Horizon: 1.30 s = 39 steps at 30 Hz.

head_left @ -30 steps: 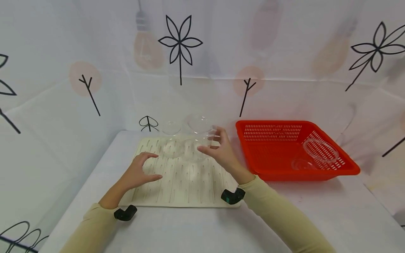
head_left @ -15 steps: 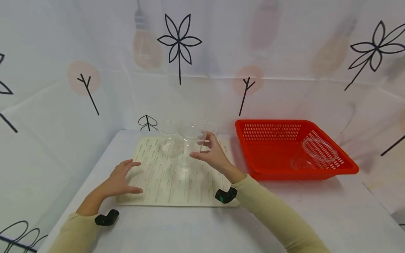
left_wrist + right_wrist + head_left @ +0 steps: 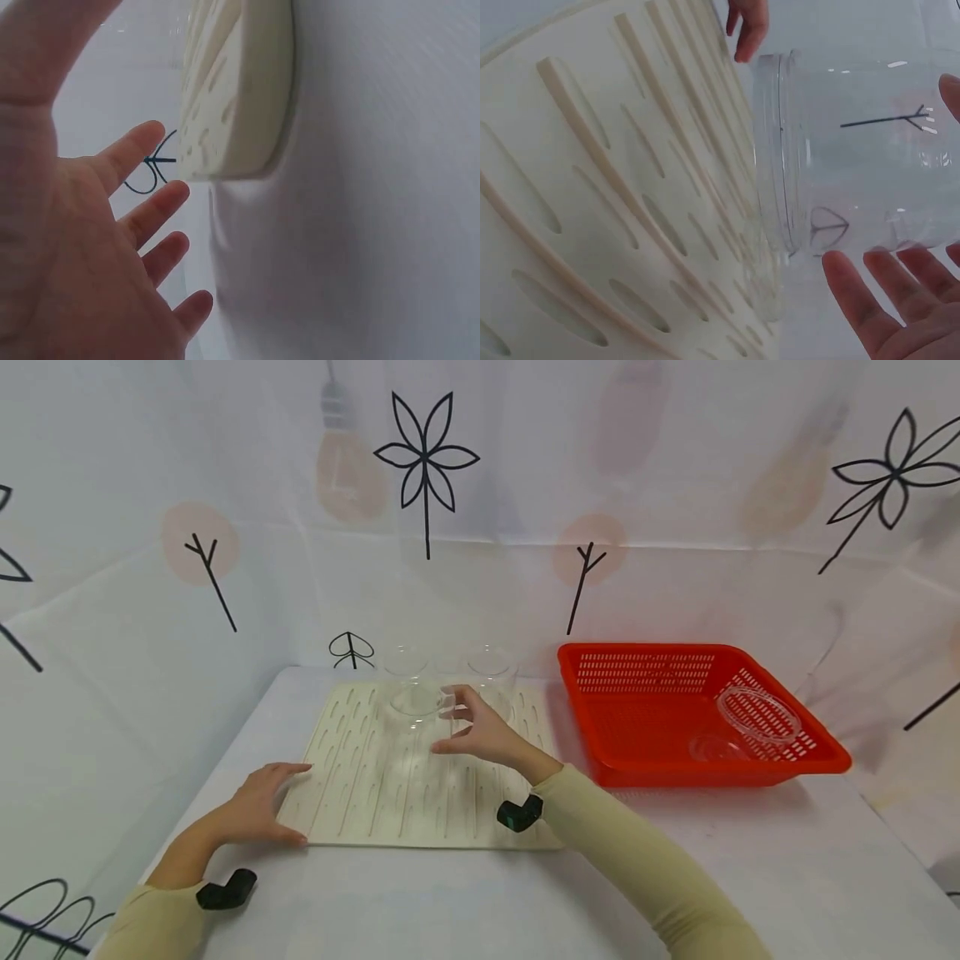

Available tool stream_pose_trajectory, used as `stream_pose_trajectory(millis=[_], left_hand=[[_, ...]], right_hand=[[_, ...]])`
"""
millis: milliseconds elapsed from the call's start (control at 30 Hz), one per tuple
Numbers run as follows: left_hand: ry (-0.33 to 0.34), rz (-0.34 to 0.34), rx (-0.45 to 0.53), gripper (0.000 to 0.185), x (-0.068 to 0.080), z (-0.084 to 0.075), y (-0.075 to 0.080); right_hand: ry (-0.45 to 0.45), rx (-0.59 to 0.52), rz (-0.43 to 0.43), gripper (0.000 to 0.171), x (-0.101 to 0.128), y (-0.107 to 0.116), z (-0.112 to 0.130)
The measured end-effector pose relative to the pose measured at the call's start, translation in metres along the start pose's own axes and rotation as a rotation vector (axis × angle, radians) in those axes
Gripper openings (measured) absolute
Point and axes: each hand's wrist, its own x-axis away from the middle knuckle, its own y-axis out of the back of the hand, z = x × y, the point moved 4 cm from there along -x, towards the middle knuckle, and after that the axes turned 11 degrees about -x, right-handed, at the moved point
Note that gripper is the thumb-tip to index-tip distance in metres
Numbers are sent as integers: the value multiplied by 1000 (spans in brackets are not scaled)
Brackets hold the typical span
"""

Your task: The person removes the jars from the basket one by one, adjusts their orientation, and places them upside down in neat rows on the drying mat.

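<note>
White-draped table before you, cream drying mat on it. Your right hand grips clear jar from side, fingers curled round it, jar upright over mat's middle. Your left hand lies flat, fingers straight, at mat's near-left corner, holding nothing. Red basket sits right of mat.

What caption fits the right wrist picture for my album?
Right hand holds a clear plastic jar above the cream ridged drying mat.

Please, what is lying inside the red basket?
Inside the red basket, near its right wall, lie a large clear round dish and a smaller clear one. The front wall hides the nearest strip of floor.
</note>
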Motion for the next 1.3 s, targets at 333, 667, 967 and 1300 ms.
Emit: stream_pose_trajectory(millis=[333, 667, 967, 1300], left_hand=[[53, 28, 5, 104, 12, 6, -1], [60, 28, 21, 102, 11, 6, -3], [46, 10, 6, 102, 13, 8, -3], [45, 5, 7, 101, 14, 6, -3]], right_hand=[[-85, 2, 105, 84, -15, -20, -8], [-162, 75, 136, 93, -19, -33, -20], [-146, 95, 172, 94, -15, -29, -17], [-105, 37, 78, 92, 2, 2, 3]])
